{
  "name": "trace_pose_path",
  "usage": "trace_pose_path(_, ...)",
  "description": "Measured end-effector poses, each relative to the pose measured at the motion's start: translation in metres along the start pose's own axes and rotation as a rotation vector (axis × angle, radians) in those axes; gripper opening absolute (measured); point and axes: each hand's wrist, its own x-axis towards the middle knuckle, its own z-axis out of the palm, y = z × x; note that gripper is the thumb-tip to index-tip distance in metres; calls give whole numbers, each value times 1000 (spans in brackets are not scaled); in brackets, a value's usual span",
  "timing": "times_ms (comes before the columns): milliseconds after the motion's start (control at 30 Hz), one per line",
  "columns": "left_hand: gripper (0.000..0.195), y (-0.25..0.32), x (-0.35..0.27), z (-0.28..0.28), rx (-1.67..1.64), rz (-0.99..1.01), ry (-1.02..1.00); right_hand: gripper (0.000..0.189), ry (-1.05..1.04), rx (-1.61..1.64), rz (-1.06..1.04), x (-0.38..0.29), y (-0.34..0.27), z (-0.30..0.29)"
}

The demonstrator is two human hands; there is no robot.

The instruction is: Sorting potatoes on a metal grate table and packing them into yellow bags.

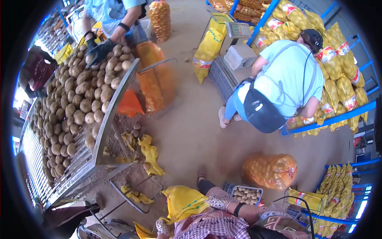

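Observation:
A yellow mesh bag (183, 201) with green stitching lies across the space between my forearms, low in the picture. My right forearm wears a black wristband and a leopard-print sleeve, which ends at the bag's right edge; the bag hides that hand. On the left, a similar sleeve (163, 226) runs up to the bag's lower edge, and the left hand is hidden too. Whether either hand grips the mesh cannot be told. A plaid apron (219, 225) covers my front. Beside my leg stands a plastic crate (260, 191) of potatoes (246, 195).
Potatoes (85, 88) cover a slatted metal sorting table (115, 107) at left, where a gloved co-worker (101, 52) handles them. A full orange mesh sack (268, 170) lies on the floor. Another person (283, 77) stands by stacked yellow sacks (331, 56). A metal frame (128, 198) and yellow mesh scraps (149, 155) lie nearer.

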Motion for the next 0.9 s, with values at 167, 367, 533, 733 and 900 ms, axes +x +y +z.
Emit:
trace_pose_path(167,20,98,44,74,718,448,-62,32,411,28,-334,-10,43,-55)
trace_pose_path(367,23,203,109,155,655,471,-59,30,417,411,-394,-24,48,-127)
trace_pose_path(533,26,255,140,182,611,559,-97,29,460,695,-471,-41,38,-167)
trace_pose_path(733,30,283,202,182,474,691,-138,27,514,1128,-473,-9,-12,-221)
trace_pose_path(900,26,342,275,215,188,681,-356,24,588,1555,-536,-32,-112,-323)
